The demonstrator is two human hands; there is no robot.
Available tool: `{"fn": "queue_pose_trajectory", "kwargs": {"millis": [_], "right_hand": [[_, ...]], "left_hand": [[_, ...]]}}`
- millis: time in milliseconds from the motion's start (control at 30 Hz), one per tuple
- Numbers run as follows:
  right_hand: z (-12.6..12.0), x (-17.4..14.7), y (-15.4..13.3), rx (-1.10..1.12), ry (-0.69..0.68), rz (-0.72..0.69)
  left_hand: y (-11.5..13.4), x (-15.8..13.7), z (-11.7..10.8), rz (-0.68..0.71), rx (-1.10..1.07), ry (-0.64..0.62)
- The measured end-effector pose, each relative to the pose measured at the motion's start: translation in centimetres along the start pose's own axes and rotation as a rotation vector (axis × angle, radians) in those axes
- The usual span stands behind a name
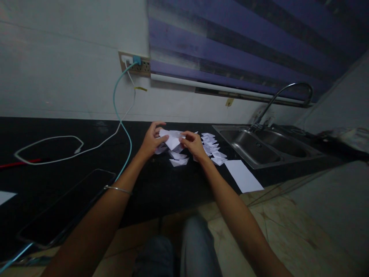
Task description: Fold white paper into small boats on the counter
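Observation:
Between my two hands is a folded piece of white paper (172, 139), raised a little over the dark counter. My left hand (152, 139) pinches its left side with thumb and fingers, the other fingers curled behind. On the right side, my right hand (192, 144) grips the edge between thumb and forefinger. Just below and behind lie several folded paper boats (178, 162), partly hidden by the held one. More folded paper boats (210, 143) sit in a cluster to the right of my right hand. A flat white sheet (242, 176) lies beyond them, near the counter's front edge.
A double steel sink (253, 148) with a curved faucet (284, 90) is at the right. At the left, a large dark phone or tablet (67, 207) is plugged into a teal cable (127, 132). A white cable (49, 137) loops over a red object (20, 164).

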State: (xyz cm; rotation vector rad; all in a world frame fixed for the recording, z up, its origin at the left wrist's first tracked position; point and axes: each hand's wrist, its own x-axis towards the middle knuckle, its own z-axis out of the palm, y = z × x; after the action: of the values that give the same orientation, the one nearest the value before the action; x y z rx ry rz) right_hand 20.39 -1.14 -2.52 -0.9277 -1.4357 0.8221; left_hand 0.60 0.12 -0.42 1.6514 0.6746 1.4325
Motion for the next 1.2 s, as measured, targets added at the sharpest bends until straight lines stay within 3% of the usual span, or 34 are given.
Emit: {"fn": "queue_pose_trajectory", "kwargs": {"millis": [167, 333, 633, 833, 1200], "right_hand": [[-0.3, 0.0, 0.1, -0.019, 0.012, -0.040], [-0.1, -0.5, -0.9, 0.019, -0.084, -0.049], [-0.2, -1.0, -2.0, 0.112, -0.101, 0.047], [-0.7, -0.9, -1.8, 0.149, -0.118, 0.076], [-0.5, -0.7, -1.8, 0.008, -0.078, -0.104]], "left_hand": [[1.0, -0.1, -0.8, -0.043, 0.068, -0.117], [1.0, -0.1, -1.0, -0.071, 0.098, -0.159], [1.0, -0.3, -1.8, -0.182, 0.040, -0.306], [1.5, -0.2, -2.3, -0.168, 0.059, -0.275], [1.9, -0.1, -2.9, -0.119, 0.157, -0.232]]}}
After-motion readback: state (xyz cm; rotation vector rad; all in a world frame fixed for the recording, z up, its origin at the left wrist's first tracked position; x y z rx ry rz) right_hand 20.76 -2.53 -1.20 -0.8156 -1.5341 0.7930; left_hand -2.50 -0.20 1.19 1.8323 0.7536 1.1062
